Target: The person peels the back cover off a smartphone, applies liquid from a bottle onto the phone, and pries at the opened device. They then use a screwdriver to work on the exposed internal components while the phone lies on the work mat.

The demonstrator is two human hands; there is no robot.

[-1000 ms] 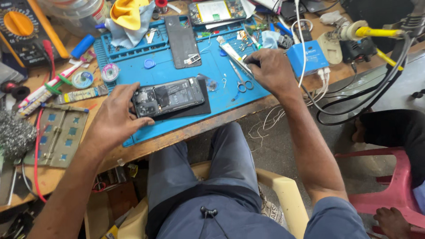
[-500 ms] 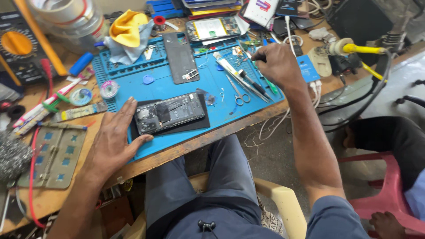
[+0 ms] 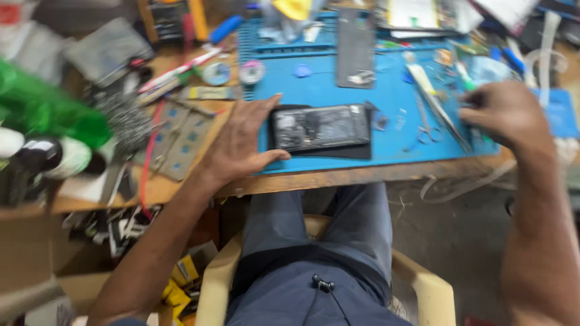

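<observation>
Left hand point(image 3: 241, 142): fingers spread wide and flat, thumb and fingertips against the left end of the opened phone point(image 3: 320, 127), palm down on the blue work mat point(image 3: 338, 90). The phone lies back-open on a dark pad, near the mat's front edge. Right hand point(image 3: 504, 111): fingers curled narrow at the mat's right side, just beside the tweezers point(image 3: 438, 108); motion blur, can't tell if it grips anything. Both forearms reach in from below, over the wooden bench point(image 3: 338, 178).
</observation>
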